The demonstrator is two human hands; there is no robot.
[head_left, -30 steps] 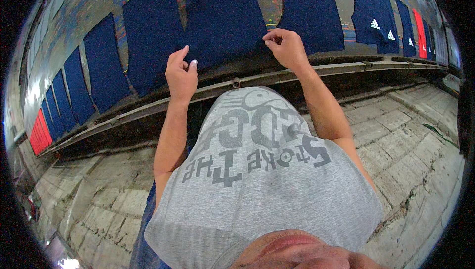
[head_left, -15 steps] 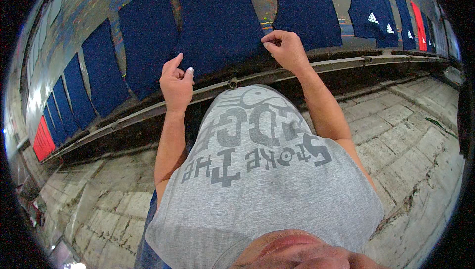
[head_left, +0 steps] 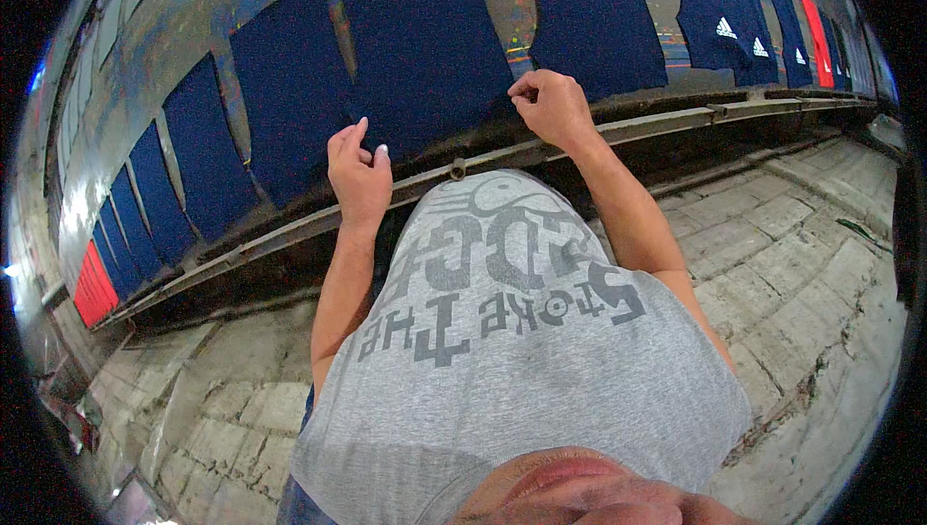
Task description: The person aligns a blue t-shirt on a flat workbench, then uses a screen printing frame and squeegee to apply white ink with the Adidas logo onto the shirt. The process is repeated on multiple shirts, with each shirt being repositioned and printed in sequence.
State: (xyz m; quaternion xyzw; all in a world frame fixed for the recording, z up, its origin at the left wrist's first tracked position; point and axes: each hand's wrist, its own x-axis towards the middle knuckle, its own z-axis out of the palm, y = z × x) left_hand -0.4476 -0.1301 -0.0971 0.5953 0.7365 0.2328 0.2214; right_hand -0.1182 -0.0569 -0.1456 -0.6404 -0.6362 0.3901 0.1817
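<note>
Along the paint-speckled board (head_left: 266, 3) lies a row of navy fabric pieces. The large middle navy panel (head_left: 415, 42) is between my two hands. My left hand (head_left: 359, 172) is at its lower left, index finger stretched up and the others loosely bent, with nothing visible in them. My right hand (head_left: 546, 105) pinches at the panel's lower right corner, thumb and fingers together; the fingertips are partly hidden. Another navy piece (head_left: 589, 32) lies just right of that hand, and a narrower one (head_left: 275, 81) lies to the left.
A metal rail (head_left: 657, 124) runs along the board's near edge, with a small ring fitting (head_left: 458, 170). Red pieces are at the far left (head_left: 95, 283) and far right (head_left: 816, 37). Navy pieces with white printed marks (head_left: 719, 13) lie to the right. Below is a worn block floor (head_left: 772, 216).
Both hands sit a little lower in the picture, the fingers keeping much the same shape. The row of pieces appears slightly tilted, lower at the left and higher at the right.
</note>
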